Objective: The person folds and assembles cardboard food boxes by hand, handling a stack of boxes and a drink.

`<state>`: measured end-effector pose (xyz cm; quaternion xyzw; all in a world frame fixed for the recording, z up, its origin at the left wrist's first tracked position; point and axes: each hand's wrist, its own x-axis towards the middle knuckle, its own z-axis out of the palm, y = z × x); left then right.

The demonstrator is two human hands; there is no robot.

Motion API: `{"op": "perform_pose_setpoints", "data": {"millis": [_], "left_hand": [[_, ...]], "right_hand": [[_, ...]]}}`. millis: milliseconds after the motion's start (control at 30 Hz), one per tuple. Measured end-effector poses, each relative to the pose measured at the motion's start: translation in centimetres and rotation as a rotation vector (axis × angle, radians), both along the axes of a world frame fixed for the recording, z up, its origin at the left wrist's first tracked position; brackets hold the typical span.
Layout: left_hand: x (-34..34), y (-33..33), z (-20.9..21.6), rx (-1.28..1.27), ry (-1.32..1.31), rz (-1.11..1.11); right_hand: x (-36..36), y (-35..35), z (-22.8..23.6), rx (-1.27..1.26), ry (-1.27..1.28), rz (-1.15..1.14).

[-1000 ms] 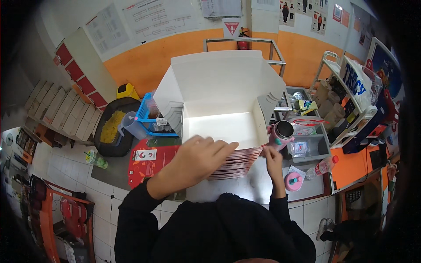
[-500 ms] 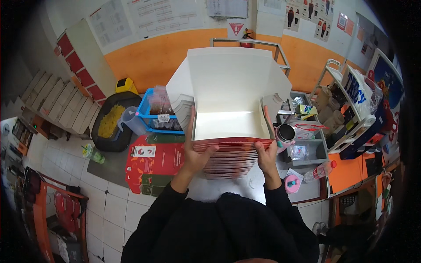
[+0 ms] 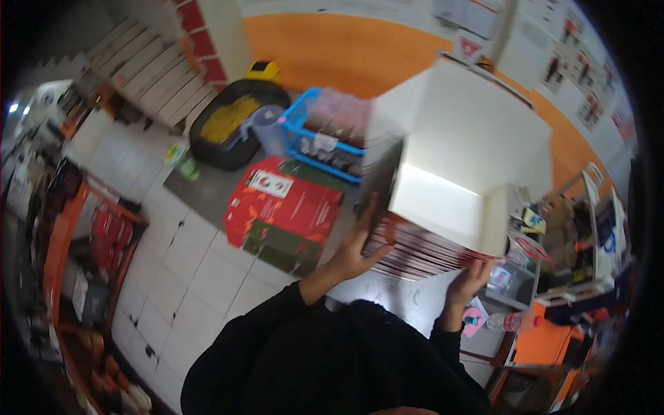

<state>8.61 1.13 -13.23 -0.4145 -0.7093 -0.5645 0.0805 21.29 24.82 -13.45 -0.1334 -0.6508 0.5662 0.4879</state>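
Note:
In front of me is a stack of nested cardboard boxes (image 3: 429, 252), red outside and white inside. The topmost box (image 3: 443, 197) gapes toward me with its large white back flap raised and its side flaps spread. My left hand (image 3: 353, 252) grips the stack's left side, thumb across the layered front edges. At the front right corner, my right hand (image 3: 469, 282) is closed against the stack, some fingers hidden behind it. To the left a flat red and green printed cardboard sheet (image 3: 290, 204) lies on the grey table.
Beyond the sheet stand a blue basket (image 3: 321, 162) of packets, a clear jug (image 3: 268, 128) and a black tub (image 3: 221, 155) with yellow contents. A green-tinted cup (image 3: 185, 166) is at the table's left edge. Right are a grey bin (image 3: 519, 280), a bottle (image 3: 512, 321) and a white shelf rack (image 3: 591, 249).
My view has turned, so the surroundings sit tilted and further right. The box stack appears shifted right and rotated clockwise, with both hands still on it.

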Motion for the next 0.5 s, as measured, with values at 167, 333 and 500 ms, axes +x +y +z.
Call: {"op": "perform_pose_setpoints", "data": {"millis": [167,333,500], "left_hand": [[0.1,-5.6,-2.0,-0.013,0.179,0.168],[-7.0,-17.0,-6.1,0.080,-0.322,0.626],[-18.8,-31.2,-13.6,-0.333,-0.232,1.011]], "right_hand": [[1.3,-0.5,0.8,0.161,0.251,-0.272],[1.4,-6.3,4.3,0.760,0.285,-0.658],[-7.0,-19.1,3.9,0.628,-0.155,0.446]]}}
